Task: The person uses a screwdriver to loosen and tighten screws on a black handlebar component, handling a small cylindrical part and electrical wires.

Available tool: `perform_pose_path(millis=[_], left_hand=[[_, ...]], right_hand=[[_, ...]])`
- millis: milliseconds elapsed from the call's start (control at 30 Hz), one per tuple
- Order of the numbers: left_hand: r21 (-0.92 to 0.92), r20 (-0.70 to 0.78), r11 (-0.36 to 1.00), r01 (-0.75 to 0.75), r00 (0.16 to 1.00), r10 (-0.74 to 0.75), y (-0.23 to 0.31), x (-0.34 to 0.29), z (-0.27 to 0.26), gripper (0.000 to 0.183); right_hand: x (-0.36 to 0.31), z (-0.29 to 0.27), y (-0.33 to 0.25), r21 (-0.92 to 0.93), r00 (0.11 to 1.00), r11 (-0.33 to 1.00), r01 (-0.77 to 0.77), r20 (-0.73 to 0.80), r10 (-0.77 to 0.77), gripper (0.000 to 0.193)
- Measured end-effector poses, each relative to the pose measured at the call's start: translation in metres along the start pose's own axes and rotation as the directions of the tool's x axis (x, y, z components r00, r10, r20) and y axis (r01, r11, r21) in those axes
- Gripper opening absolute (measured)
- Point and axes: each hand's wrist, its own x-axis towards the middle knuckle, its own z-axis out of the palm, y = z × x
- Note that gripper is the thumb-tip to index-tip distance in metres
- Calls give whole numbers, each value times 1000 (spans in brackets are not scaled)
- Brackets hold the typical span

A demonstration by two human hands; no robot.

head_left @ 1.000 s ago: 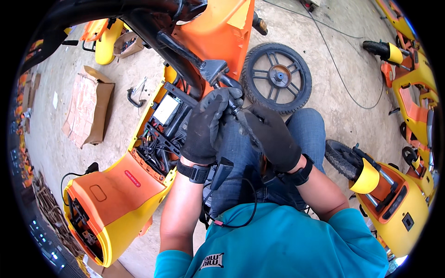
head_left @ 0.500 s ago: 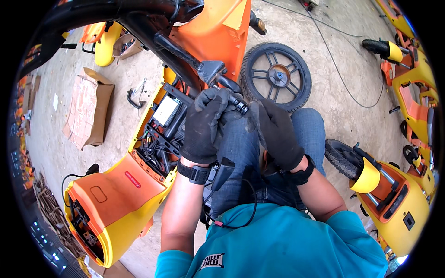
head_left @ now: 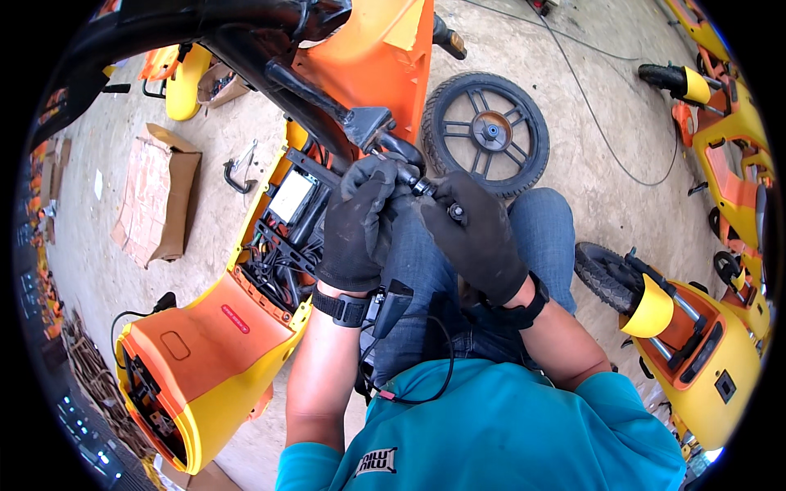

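Gripping dark metal rod [head_left: 423, 187] in left hand [head_left: 352, 233], with gloved fingers curled tight around its upper part. Poking out of left fingers, down toward right ones. Clenched likewise with right hand [head_left: 483, 245], bent in at the rod's lower end; showing between thumb and fingers, small round metal end [head_left: 457, 213]. Unclear whether part of same rod.

Just above left fingers: grey metal bracket [head_left: 368, 125] on black tube [head_left: 304, 88]. Farther up: orange panel [head_left: 364, 61]. Below fingers: jeans-clad legs [head_left: 542, 233], turquoise shirt [head_left: 483, 425]. Near, left of left fingers: orange-and-yellow body [head_left: 217, 327], with cables [head_left: 278, 282] and white-topped box [head_left: 292, 196] inside. Farther left, on concrete floor [head_left: 614, 217]: bent black tool [head_left: 232, 178], then cardboard box [head_left: 155, 192]. Above right fingers, slightly right, flat on floor: black spoked wheel [head_left: 492, 132]. Well right of right fingers: yellow-and-orange scooter [head_left: 708, 368] with black tyre [head_left: 602, 274].
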Motion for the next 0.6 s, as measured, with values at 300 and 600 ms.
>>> perform_pose_path(millis=[300,600], left_hand=[[142,-63,990,15,998,-7,1,-7,10,24],[854,342,238,-462,845,411,-1,2,-1,31]], right_hand=[[0,-19,15,271,969,930,-247,52,242,18],[18,-14,38,231,992,966,-115,-30,126,19]])
